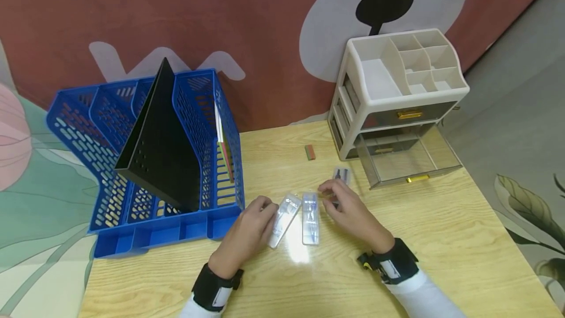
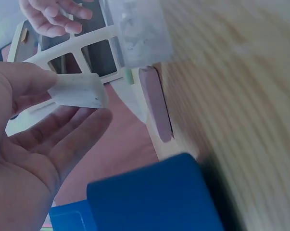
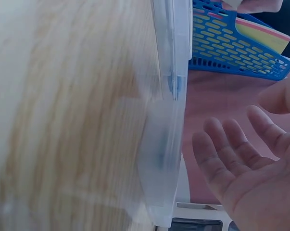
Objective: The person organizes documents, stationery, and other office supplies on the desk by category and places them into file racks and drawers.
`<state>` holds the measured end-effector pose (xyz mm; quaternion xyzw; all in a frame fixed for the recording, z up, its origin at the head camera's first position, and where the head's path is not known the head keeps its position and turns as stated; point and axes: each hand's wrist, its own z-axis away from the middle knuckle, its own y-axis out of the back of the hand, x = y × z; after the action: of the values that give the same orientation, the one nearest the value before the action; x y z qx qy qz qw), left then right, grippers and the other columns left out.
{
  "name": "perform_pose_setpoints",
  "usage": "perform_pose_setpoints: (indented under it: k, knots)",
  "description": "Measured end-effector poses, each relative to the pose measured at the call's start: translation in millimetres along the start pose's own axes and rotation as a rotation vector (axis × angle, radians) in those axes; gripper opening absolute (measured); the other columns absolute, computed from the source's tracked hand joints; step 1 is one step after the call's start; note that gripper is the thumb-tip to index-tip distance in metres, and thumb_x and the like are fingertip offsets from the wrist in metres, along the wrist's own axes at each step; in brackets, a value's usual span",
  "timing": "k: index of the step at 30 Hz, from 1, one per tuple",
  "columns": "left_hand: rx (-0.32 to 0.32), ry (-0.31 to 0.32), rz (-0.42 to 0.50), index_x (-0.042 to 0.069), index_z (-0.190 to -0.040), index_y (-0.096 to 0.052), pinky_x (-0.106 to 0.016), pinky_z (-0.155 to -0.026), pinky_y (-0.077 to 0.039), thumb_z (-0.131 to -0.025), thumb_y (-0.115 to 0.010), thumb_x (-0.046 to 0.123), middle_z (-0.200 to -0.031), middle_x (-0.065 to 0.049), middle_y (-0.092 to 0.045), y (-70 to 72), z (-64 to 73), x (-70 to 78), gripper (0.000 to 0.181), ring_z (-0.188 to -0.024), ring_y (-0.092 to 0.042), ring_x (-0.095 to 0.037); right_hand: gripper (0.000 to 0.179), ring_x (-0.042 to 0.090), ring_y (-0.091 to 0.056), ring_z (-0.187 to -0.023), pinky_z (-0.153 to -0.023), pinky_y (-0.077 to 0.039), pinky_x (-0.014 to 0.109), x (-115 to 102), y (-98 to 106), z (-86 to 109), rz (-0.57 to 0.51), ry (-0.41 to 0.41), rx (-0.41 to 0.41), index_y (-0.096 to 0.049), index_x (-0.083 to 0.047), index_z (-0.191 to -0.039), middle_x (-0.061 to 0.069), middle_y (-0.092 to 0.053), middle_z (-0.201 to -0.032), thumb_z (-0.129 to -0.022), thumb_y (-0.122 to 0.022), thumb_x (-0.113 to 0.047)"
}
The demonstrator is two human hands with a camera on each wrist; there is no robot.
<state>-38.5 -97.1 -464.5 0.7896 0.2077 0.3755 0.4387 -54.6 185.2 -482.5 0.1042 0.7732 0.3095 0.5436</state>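
Note:
My left hand (image 1: pixel 247 232) is on the near side of the table, beside a slim clear plastic case (image 1: pixel 284 221) that lies slanted. Its thumb and fingers pinch a small white eraser (image 2: pixel 80 90), which the hand hides in the head view. A second clear case (image 1: pixel 310 225), with a compass-like tool inside, lies between the hands. My right hand (image 1: pixel 355 212) hovers just right of that case, fingers loosely bent with nothing in them. Partly behind its fingers is a smaller clear case (image 1: pixel 342 174) with dark items. A red-and-green eraser (image 1: pixel 310 152) lies farther back.
At left stands a blue file rack (image 1: pixel 225 222) with a black folder (image 1: pixel 169 161) and thin booklets (image 1: pixel 224 153). A white desk organizer (image 1: pixel 366 90) stands at the back right, its clear lower drawer (image 1: pixel 423 158) pulled out over the table. A patterned cloth hangs behind.

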Motion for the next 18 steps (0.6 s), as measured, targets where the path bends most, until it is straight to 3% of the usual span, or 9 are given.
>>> perform_pose_setpoints:
  k: [8, 13, 18]
  knots:
    - [0.114, 0.053, 0.115, 0.006, -0.103, -0.07, -0.028, -0.07, -0.06, -0.09, -0.062, 0.009, -0.1, -0.005, -0.063, -13.0, -14.1, 6.1, 0.016, -0.086, -0.061, -0.013, 0.035, 0.028, -0.059, -0.106, -0.085, -0.058, 0.045, -11.8, 2.9, 2.1, 0.003, 0.013, 0.024, -0.054, 0.001, -0.12, 0.013, -0.057, -0.12, -0.087, -0.062, 0.007]
    - [0.162, 0.058, 0.261, 0.003, -0.102, -0.068, -0.022, -0.074, -0.059, -0.089, -0.063, 0.005, -0.1, -0.006, -0.063, -25.1, -24.2, 16.1, 0.014, -0.088, -0.063, -0.012, 0.04, 0.038, -0.059, -0.105, -0.081, -0.058, 0.051, -25.3, 4.8, 1.4, -0.064, 0.043, 0.025, -0.051, 0.008, -0.123, 0.023, -0.057, -0.121, -0.085, -0.065, 0.009]
    - [0.192, 0.074, 0.419, 0.001, -0.105, -0.064, -0.019, -0.079, -0.058, -0.089, -0.064, 0.0, -0.103, -0.01, -0.062, -33.4, -33.8, 29.2, 0.016, -0.093, -0.066, -0.019, 0.047, 0.035, -0.061, -0.109, -0.086, -0.058, 0.049, -30.4, 1.5, 2.3, -0.121, 0.016, -0.008, -0.051, 0.0, -0.13, 0.018, -0.057, -0.127, -0.086, -0.069, 0.0]
